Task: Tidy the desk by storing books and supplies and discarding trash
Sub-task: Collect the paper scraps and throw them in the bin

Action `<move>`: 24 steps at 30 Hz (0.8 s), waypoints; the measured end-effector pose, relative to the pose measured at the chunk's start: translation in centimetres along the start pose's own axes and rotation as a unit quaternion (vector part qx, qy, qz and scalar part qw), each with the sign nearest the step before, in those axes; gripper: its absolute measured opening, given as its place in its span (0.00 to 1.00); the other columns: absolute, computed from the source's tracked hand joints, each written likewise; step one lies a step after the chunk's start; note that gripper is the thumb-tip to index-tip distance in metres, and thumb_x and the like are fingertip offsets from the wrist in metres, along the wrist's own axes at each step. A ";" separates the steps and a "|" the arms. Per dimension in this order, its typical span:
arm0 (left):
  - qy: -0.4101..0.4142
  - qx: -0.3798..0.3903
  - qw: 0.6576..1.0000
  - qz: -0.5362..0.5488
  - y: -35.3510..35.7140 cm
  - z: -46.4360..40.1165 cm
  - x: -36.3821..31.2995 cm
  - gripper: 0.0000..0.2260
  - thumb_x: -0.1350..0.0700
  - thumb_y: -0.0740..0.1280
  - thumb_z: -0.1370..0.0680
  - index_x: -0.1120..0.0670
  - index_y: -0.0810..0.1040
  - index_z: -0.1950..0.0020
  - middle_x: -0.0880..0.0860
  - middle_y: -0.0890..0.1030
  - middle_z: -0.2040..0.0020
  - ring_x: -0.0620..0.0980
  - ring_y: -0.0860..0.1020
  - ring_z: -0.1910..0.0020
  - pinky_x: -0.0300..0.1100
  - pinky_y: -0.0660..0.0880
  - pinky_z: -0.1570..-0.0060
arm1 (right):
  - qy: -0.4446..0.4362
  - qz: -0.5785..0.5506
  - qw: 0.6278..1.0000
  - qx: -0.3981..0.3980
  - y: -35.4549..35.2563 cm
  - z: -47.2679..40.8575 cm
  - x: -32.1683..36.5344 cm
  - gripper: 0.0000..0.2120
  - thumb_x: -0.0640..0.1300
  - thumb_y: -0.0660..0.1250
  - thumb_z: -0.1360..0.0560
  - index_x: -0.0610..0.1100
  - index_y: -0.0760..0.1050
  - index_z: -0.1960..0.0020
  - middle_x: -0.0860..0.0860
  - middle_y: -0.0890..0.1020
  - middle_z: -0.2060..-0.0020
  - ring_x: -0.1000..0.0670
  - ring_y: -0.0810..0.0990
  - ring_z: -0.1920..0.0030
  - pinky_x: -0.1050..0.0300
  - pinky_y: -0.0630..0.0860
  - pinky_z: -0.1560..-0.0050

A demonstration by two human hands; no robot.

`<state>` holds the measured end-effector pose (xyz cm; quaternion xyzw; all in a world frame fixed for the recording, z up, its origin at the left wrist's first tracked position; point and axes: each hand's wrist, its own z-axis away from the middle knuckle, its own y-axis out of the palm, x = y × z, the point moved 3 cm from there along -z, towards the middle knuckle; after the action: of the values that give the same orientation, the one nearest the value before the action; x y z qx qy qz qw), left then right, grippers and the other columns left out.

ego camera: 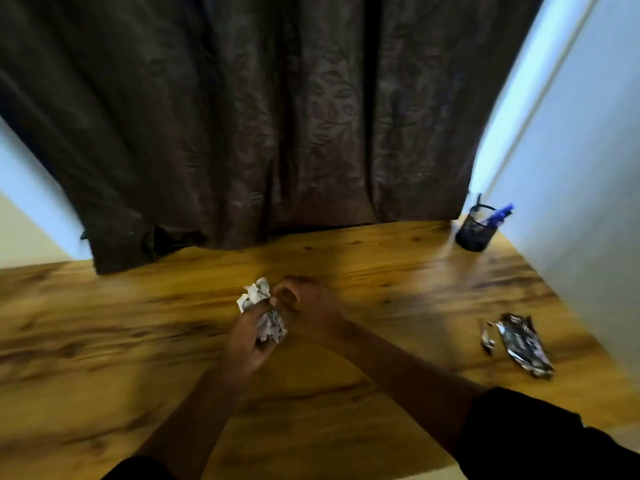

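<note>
Over the middle of the wooden desk [381, 278], my left hand [247, 337] grips a crumpled paper ball [272, 327] in its palm. A second crumpled paper [255, 293] sticks out above its fingertips. My right hand [308, 306] sits just right of it, fingers curled near the papers; the frame is blurred and I cannot tell whether they pinch anything. A torn silver wrapper [524, 344] with a small torn-off piece [487, 337] lies on the desk's right side, apart from both hands.
A black mesh pen holder [475, 233] with blue pens [498, 213] stands at the back right corner. A dark curtain [277, 116] hangs behind the desk, its hem touching the back edge. A pale wall [581, 168] borders the right side.
</note>
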<state>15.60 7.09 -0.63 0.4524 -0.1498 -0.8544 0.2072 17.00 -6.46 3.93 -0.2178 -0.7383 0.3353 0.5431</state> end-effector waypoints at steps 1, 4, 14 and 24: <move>-0.002 0.002 1.000 -0.017 1.3 -0.1 0.8 0.16 0.57 0.68 0.20 0.62 0.77 0.34 0.57 0.87 0.46 0.56 0.84 0.49 0.47 0.82 0.51 | 0.007 0.022 1.000 -0.005 -1.1 0.7 -1.0 0.10 0.55 0.65 0.19 0.52 0.78 0.43 0.54 0.84 0.50 0.53 0.83 0.53 0.54 0.81 0.55; -0.021 -0.003 0.999 -0.031 4.7 -0.9 3.4 0.19 0.60 0.67 0.20 0.62 0.75 0.30 0.57 0.86 0.49 0.56 0.83 0.50 0.50 0.80 0.52 | 0.027 0.079 0.996 -0.015 -4.1 3.0 -3.7 0.12 0.55 0.62 0.18 0.50 0.78 0.41 0.50 0.83 0.48 0.48 0.83 0.52 0.52 0.81 0.56; -0.107 0.041 0.990 -0.086 14.1 -2.5 10.5 0.14 0.63 0.68 0.21 0.58 0.80 0.36 0.60 0.81 0.40 0.56 0.80 0.49 0.49 0.76 0.53 | 0.208 0.287 0.934 0.032 -14.0 12.3 -16.4 0.32 0.52 0.67 0.27 0.51 0.64 0.24 0.44 0.70 0.29 0.37 0.68 0.31 0.40 0.68 0.35; -0.136 0.100 0.983 -0.071 20.7 -1.5 14.7 0.10 0.64 0.70 0.24 0.54 0.80 0.45 0.56 0.82 0.52 0.54 0.80 0.55 0.46 0.75 0.58 | 0.411 0.264 0.868 0.086 -20.6 18.5 -25.4 0.38 0.58 0.71 0.26 0.57 0.56 0.23 0.38 0.60 0.27 0.32 0.65 0.32 0.35 0.74 0.40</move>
<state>13.93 -18.19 -2.77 0.3597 -0.2289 -0.9013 0.0773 8.38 -42.66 -1.09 -0.4755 -0.3314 0.4081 0.7053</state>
